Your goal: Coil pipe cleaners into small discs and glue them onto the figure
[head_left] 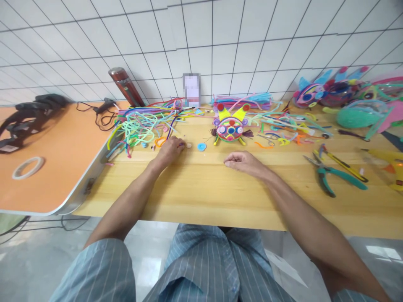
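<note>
My left hand rests on the wooden table with its fingers pinched together. A speck of purple shows at the fingertips, too small to name. Just right of them lie a small beige disc and a light blue coiled disc. My right hand lies on the table, fingers loosely curled with the thumb against them and nothing visible in them. Behind it and to its left stands a colourful animal-face craft with yellow horns, red tips and blue-and-white eyes. Neither hand touches this craft.
Loose pipe cleaners heap up behind my left hand. Pliers, a yellow utility knife and a glue gun lie right. More crafts stand back right. A flask, phone and tape roll are also present.
</note>
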The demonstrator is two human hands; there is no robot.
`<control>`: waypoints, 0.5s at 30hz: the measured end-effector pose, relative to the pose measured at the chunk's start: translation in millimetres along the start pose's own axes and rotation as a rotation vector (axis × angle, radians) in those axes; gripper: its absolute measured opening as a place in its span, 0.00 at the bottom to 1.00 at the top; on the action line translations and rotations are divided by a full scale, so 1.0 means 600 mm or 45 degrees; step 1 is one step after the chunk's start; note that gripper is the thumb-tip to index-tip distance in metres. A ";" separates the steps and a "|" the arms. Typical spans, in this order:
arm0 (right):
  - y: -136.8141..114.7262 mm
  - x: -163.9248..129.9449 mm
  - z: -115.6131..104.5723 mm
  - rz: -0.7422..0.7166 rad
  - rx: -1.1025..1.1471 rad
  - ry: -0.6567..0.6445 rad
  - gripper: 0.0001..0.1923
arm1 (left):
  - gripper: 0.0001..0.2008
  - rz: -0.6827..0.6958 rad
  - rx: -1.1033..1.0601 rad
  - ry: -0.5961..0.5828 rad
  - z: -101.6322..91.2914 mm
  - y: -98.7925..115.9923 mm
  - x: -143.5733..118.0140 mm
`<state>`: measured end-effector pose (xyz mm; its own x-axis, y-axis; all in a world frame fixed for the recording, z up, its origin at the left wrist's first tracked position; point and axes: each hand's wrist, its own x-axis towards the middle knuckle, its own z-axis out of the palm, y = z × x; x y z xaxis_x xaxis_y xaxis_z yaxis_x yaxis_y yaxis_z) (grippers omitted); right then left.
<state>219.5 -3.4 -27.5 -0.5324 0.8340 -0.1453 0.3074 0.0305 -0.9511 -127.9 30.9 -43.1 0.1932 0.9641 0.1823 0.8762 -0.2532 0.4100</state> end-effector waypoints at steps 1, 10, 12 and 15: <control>0.000 0.000 0.000 0.005 0.005 0.000 0.20 | 0.12 -0.009 -0.005 0.007 0.000 0.001 0.001; 0.001 0.001 -0.001 0.034 0.027 -0.005 0.21 | 0.10 -0.035 -0.234 0.148 0.032 0.031 -0.002; 0.003 0.000 -0.001 0.029 0.031 -0.003 0.21 | 0.08 -0.009 -0.211 0.098 0.032 0.029 -0.005; 0.006 0.001 -0.001 0.023 0.037 -0.002 0.21 | 0.09 0.040 -0.163 0.059 0.027 0.025 -0.010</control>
<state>220.7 -2.6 -30.7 -0.5279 0.8336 -0.1628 0.2936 -0.0007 -0.9559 -108.7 22.6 -52.2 0.1967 0.9514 0.2368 0.8061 -0.2944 0.5133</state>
